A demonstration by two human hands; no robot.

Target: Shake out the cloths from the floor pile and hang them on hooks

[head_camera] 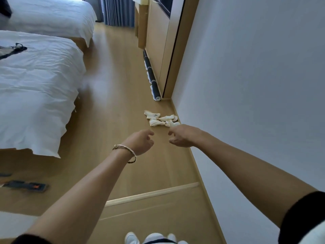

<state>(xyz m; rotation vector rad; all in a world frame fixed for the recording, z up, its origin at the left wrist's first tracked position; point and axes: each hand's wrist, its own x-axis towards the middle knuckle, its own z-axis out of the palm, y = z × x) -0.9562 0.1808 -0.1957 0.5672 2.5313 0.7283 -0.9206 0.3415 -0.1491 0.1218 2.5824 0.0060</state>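
Note:
A small pile of crumpled white cloths [161, 119] lies on the wooden floor against the foot of the white wall. Both my arms stretch forward above the floor, short of the pile. My left hand [141, 141], with a bracelet on its wrist, has loosely curled fingers and holds nothing. My right hand [182, 136] is also loosely curled and empty, its knuckles just in front of the nearest cloth. No hooks are in view.
Two beds with white covers [35, 88] fill the left side. A rolled dark mat [152, 78] lies along the wooden cabinet [158, 41]. A dark and orange tool [28, 186] lies on the floor at left. The white wall [255, 85] runs along the right.

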